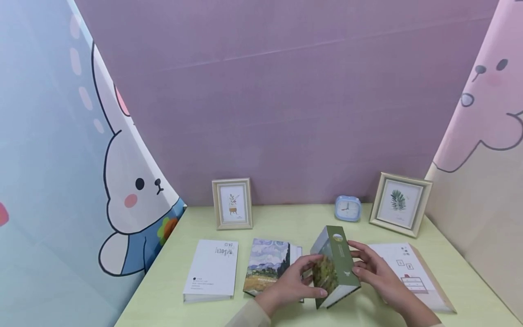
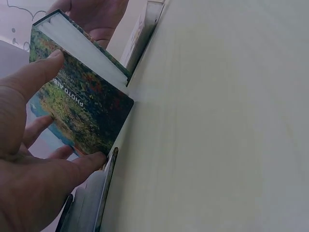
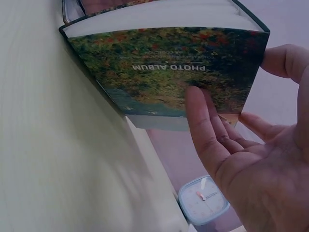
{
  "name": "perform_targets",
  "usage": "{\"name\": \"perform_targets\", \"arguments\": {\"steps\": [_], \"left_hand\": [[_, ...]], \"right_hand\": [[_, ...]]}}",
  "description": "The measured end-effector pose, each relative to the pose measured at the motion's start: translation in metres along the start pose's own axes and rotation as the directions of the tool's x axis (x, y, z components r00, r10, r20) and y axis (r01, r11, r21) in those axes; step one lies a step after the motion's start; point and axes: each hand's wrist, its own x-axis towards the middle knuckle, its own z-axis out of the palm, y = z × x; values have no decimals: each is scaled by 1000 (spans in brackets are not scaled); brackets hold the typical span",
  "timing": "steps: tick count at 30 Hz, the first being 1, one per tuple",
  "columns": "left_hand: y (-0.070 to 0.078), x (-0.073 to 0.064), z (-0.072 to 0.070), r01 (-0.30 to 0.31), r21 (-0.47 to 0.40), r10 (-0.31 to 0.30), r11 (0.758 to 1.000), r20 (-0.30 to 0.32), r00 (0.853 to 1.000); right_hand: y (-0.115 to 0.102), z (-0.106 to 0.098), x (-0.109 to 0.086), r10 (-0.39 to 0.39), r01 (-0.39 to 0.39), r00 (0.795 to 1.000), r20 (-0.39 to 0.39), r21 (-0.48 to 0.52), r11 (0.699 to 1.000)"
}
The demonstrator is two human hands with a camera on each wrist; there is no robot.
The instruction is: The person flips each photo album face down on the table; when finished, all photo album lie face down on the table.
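Green-spined album [image 1: 337,265] is gripped by left hand [image 1: 293,281] and right hand [image 1: 377,271]. Blue clock [image 1: 347,209] is noted near pale-green table's [image 1: 294,221] far edge.

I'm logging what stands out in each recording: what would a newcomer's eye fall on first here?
Probably the big white cartoon rabbit printed on the pale-blue backdrop, at the left of the head view. Next, the thick, green-spined photo album, held tilted between the left hand and right hand, right of centre. Behind it, the small light-blue clock stands near the pale yellow-green table's back edge.
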Motion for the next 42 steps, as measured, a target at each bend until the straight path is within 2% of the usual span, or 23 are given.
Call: {"name": "perform_targets", "arguments": {"steps": [8,20,28,34,42], "left_hand": [[0,2,1,17,61,-15,998,-28,999],[0,4,1,16,94,-15,995,-12,1000],[4,5,2,37,146,-36,989,-4,999],[5,6,3,50,200,-49,979,-8,999],[9,5,3,65,242,-70,968,11,998]], "right_hand": [[2,-3,-1,-30,31,999,-14,22,999],[8,-5,-2,-7,5,999,-52,-34,999],[10,-4,-3,-20,19,997,-78,-18,1000],[13,-3,-1,23,-28,990,-137,-37,999],[13,-4,-2,86,-114,975,-204,-131,985]]}}
